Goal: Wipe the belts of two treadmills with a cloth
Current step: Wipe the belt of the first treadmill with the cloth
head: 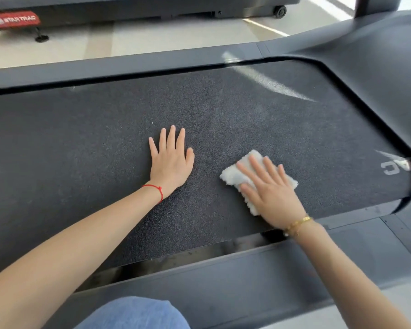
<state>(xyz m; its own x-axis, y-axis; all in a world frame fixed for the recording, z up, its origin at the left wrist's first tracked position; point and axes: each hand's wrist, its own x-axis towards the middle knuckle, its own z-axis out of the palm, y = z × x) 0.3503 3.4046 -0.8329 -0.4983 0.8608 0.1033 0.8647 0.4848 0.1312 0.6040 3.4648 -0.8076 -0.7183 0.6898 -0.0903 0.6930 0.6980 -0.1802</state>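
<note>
Setting: pale gym floor (152, 41) behind, dark treadmill deck across most of the view, belt (105, 143) running left to right.
Second treadmill: base (128, 8) visible at top, red label at its left end, well apart from this one.
Left hand (170, 160): flat on the belt, fingers straight and spread, holding nothing, bracing.
Right hand (271, 193): fingers straight, pressing the white cloth (235, 176) down on the belt, not curled round it.
Cloth position: near the motor cover (377, 79) end, toward the near side rail (223, 276).
Step in hand: probably wiping the first belt.
Next move calls for: likely sweeping the cloth across toward the far rail, keeping palm pressure even, then working leftward.
Remaining: rest of this belt and the other treadmill, as judged.
</note>
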